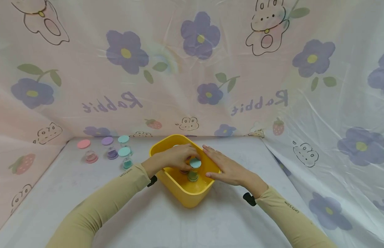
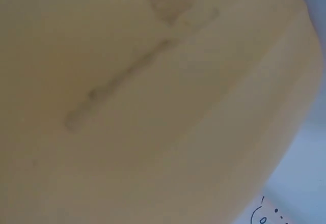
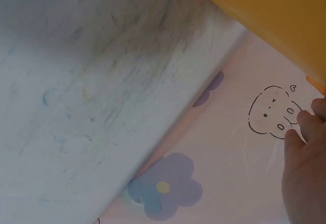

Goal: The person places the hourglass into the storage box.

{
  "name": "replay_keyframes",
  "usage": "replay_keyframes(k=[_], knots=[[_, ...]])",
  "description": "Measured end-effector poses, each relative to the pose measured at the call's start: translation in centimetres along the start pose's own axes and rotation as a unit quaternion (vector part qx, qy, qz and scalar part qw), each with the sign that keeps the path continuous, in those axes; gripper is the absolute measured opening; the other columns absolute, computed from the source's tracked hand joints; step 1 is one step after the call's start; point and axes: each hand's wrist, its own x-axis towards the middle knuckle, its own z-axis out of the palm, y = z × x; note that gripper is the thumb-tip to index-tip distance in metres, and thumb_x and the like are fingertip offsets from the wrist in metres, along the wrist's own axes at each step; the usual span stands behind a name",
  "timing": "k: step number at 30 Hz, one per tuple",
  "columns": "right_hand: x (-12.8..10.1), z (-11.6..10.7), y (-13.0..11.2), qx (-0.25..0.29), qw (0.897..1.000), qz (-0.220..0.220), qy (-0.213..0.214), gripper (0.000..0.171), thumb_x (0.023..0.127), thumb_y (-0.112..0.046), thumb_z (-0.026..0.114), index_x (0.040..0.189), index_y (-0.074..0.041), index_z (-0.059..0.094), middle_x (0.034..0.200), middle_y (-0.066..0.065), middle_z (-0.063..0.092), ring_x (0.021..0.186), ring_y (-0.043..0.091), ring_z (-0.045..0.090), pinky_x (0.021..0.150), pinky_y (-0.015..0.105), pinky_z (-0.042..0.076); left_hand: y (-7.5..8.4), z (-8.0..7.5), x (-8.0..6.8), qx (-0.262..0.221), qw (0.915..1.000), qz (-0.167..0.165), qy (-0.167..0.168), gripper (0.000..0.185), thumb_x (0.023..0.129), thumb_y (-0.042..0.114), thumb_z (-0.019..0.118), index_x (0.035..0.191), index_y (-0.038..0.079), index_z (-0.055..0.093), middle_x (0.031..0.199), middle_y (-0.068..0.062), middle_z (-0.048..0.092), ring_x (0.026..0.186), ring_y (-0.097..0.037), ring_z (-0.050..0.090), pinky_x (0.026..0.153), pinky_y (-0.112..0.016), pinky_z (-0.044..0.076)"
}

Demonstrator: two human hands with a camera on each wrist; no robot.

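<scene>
Jar (image 1: 193, 175) with blue lid (image 1: 195, 162) inside yellow tub (image 1: 182, 193)

White table (image 1: 192, 224) with yellow tub (image 1: 187, 198), small lidded jars (image 1: 112, 151)

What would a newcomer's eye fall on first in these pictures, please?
A bright yellow tub sits mid-table. The left hand pinches a teal-capped jar inside it, while the right hand rests flat on its rim. More small capped jars stand at the table's back left.

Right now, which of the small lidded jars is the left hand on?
The teal-lidded jar inside the yellow bin; the left hand grips its lid. The others stand outside on the table.
</scene>
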Motion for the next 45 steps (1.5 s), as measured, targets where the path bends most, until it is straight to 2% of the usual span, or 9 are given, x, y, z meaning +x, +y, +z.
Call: replay_keyframes(k=[6,17,21,26,29,34,39,41,45], knots=[[0.2,0.1,0.0,-0.001,1.0,-0.003,0.001,0.087,0.103,-0.052,0.059,0.167,-0.011,0.016,0.175,-0.003,0.009,0.16,0.024,0.013,0.129,0.052,0.015,-0.1,0.0,-0.3,-0.003,1.0,0.003,0.0,0.045,0.09,0.025,0.084,0.132,0.014,0.07,0.134,-0.002,0.066,0.108,-0.017,0.053,0.092,-0.029,0.051],[0.2,0.3,0.0,0.003,1.0,0.005,-0.005,0.086,0.104,-0.049,0.059,0.168,-0.014,0.014,0.175,-0.003,0.008,0.16,0.026,0.012,0.128,0.055,0.016,-0.1,-0.1,-1.1,-0.034,0.9993,0.01,0.014,0.046,0.092,0.02,0.081,0.136,0.012,0.068,0.141,-0.004,0.063,0.126,-0.02,0.057,0.109,-0.034,0.05],[0.1,0.3,0.0,0.004,1.0,0.005,-0.002,0.086,0.104,-0.05,0.059,0.168,-0.013,0.015,0.175,-0.001,0.009,0.16,0.027,0.012,0.129,0.055,0.015,0.0,-0.7,-1.9,-0.042,0.9981,0.009,0.045,0.045,0.093,0.017,0.08,0.136,0.012,0.068,0.141,-0.003,0.064,0.133,-0.022,0.056,0.116,-0.038,0.044],[0.0,0.3,-0.1,0.013,1.0,0.005,0.002,0.086,0.103,-0.051,0.059,0.168,-0.013,0.017,0.175,-0.001,0.01,0.16,0.028,0.013,0.128,0.056,0.016,0.1,-1.6,-3.6,-0.052,0.9915,0.009,0.119,0.041,0.095,0.014,0.078,0.134,0.01,0.069,0.138,-0.003,0.065,0.133,-0.025,0.056,0.117,-0.042,0.043],[0.0,0.4,0.1,0.012,1.0,0.004,0.008,0.086,0.103,-0.051,0.06,0.168,-0.013,0.018,0.175,-0.001,0.011,0.16,0.028,0.014,0.128,0.057,0.016,-0.2,-2.0,-4.7,-0.077,0.9816,0.004,0.175,0.039,0.096,0.013,0.076,0.134,0.007,0.068,0.135,-0.004,0.064,0.126,-0.025,0.059,0.111,-0.042,0.049],[0.1,0.5,0.2,0.009,1.0,0.009,0.01,0.085,0.102,-0.044,0.064,0.168,-0.015,0.018,0.175,-0.003,0.01,0.16,0.027,0.013,0.128,0.056,0.016,-0.9,-2.5,-6.7,-0.125,0.959,-0.016,0.254,0.037,0.096,0.007,0.075,0.132,0.003,0.067,0.133,-0.007,0.064,0.111,-0.026,0.064,0.096,-0.043,0.057],[0.1,0.4,0.0,0.016,1.0,0.016,0.009,0.085,0.101,-0.039,0.066,0.168,-0.016,0.018,0.175,-0.004,0.009,0.16,0.028,0.013,0.128,0.057,0.015,-2.0,-2.9,-9.3,-0.157,0.9344,-0.046,0.317,0.036,0.097,0.007,0.074,0.133,0.005,0.067,0.128,-0.011,0.067,0.107,-0.028,0.064,0.087,-0.044,0.057],[0.0,0.4,-0.1,0.018,1.0,0.016,0.011,0.085,0.101,-0.039,0.066,0.168,-0.015,0.018,0.175,-0.004,0.009,0.16,0.029,0.013,0.128,0.057,0.015,-2.6,-2.9,-10.4,-0.165,0.9241,-0.058,0.34,0.037,0.098,0.007,0.073,0.134,0.008,0.067,0.129,-0.011,0.067,0.107,-0.028,0.064,0.086,-0.038,0.056],[-0.1,0.3,-0.2,0.018,1.0,0.019,0.012,0.086,0.101,-0.037,0.067,0.168,-0.015,0.018,0.175,-0.003,0.01,0.16,0.029,0.014,0.128,0.057,0.016,-4.4,-2.5,-12.4,-0.176,0.9018,-0.059,0.39,0.037,0.097,0.002,0.071,0.133,0.008,0.067,0.13,-0.01,0.066,0.109,-0.027,0.064,0.084,-0.025,0.054]])
